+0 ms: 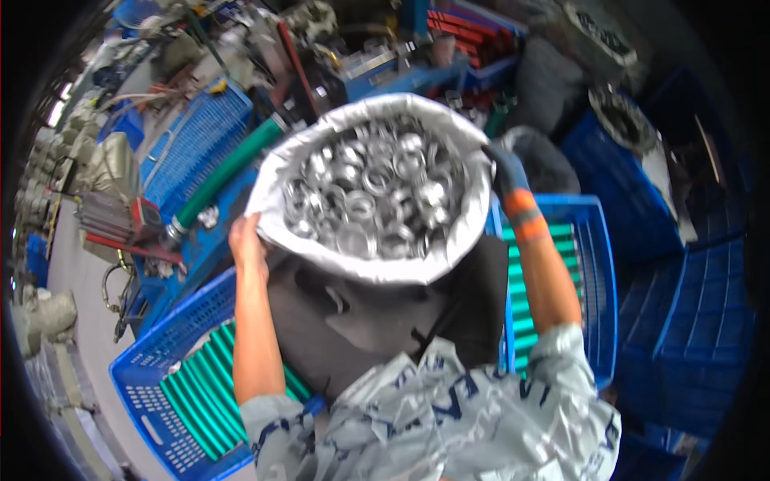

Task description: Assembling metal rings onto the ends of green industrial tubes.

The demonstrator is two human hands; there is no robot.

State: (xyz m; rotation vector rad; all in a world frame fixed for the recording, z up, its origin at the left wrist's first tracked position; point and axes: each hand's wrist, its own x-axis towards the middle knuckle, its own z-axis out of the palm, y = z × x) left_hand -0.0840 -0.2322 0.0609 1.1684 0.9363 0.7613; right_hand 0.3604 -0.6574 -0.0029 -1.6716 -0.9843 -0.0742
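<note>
A wide round tub, lined with white plastic folded over its rim, is in front of me, above my dark lap. Many shiny metal rings lie heaped inside it. Bare and with its fingers mostly hidden behind the rim, my left hand grips the tub's left side. On the opposite side my right hand, in a dark grey-blue glove with an orange cuff, is closed on the rim. The tub looks slightly tilted.
Blue crates of green tubes stand at my left and right. Beyond the tub, a cluttered blue bench carries tools and a crate of red parts. A green hose slants at left; blue bins stack up right.
</note>
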